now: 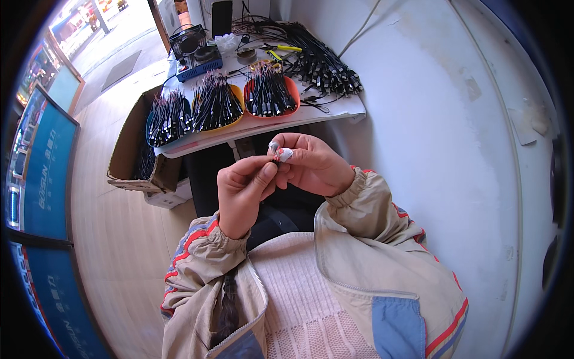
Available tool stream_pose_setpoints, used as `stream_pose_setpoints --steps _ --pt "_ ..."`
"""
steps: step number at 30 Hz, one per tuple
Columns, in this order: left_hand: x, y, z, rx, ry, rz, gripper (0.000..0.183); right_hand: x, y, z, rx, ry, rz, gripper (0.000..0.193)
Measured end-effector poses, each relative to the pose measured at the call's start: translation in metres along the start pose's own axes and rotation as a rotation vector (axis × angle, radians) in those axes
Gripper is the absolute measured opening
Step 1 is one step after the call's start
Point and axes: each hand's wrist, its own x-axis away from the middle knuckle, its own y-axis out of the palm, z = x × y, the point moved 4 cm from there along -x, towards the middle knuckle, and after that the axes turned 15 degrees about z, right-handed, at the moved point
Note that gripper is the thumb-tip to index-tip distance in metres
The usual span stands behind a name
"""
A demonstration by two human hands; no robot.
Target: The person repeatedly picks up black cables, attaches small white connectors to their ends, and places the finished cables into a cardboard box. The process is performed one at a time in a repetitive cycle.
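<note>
Close together in front of my chest, both hands are closed in a pinch. My left hand (246,186) grips with thumb and index finger at a small dark piece (276,161), perhaps a cable end; it is mostly hidden by the fingers. My right hand (317,163) pinches at the same spot, with white wrapping (286,154) around its thumb tip and more white on the index fingertip. A bit of red shows between the fingers, too small to name. Beyond my hands, bundles of short black cables with thin reddish wire ends stand in an orange-red bin (290,90) and a yellow bin (238,96).
A white table (335,107) carries a blue bin (156,142) of cables, a blue-based device with a fan (200,67), yellow-handled pliers (287,48), a tape roll (246,57) and a large pile of black USB cables (323,66). A cardboard box (128,143) stands left; a white wall (442,179) is right.
</note>
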Motion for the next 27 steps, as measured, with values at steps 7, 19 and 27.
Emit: stream_pose_setpoints --steps 7,19,27 --pt "-0.012 -0.016 -0.011 -0.048 -0.035 -0.06 0.019 -0.017 -0.011 0.0 0.038 0.079 0.027 0.014" --pt "-0.05 -0.037 -0.039 0.049 -0.326 0.026 0.015 -0.061 -0.047 0.024 -0.054 -0.004 0.182 0.03" --pt "-0.058 -0.039 -0.045 0.04 -0.382 0.028 0.017 -0.068 -0.056 0.02 0.049 0.004 0.156 0.035"
